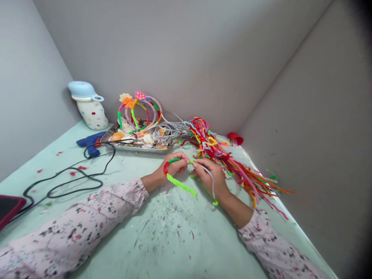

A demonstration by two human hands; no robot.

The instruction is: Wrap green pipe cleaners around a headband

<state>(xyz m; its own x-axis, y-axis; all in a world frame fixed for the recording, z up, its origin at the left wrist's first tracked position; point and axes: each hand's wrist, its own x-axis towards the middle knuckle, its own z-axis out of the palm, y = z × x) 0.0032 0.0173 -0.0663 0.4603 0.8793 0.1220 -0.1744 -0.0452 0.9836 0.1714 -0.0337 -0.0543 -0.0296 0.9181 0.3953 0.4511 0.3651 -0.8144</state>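
My left hand (176, 166) is closed on a curved wire headband, partly wrapped in green, red and lime pipe cleaner (181, 185). The wrapped part loops out below that hand, its lime end pointing toward my right wrist. With thumb and forefinger, my right hand (211, 176) pinches at a small lime tuft (191, 162) on the same band, close to the left fingertips. From there a bare grey stretch of wire (213, 180) curves down over my right hand to a lime tip (215, 203). My fingers hide part of the band.
Behind my hands, a metal tray (139, 148) holds finished headbands (148, 102), felt-like pieces and coiled grey wires (171, 130). A pile of pipe cleaners (226, 155) lies right. At left are a blue glue gun (92, 143), black cord (75, 168), bottle (91, 112) and red-edged device (10, 209).
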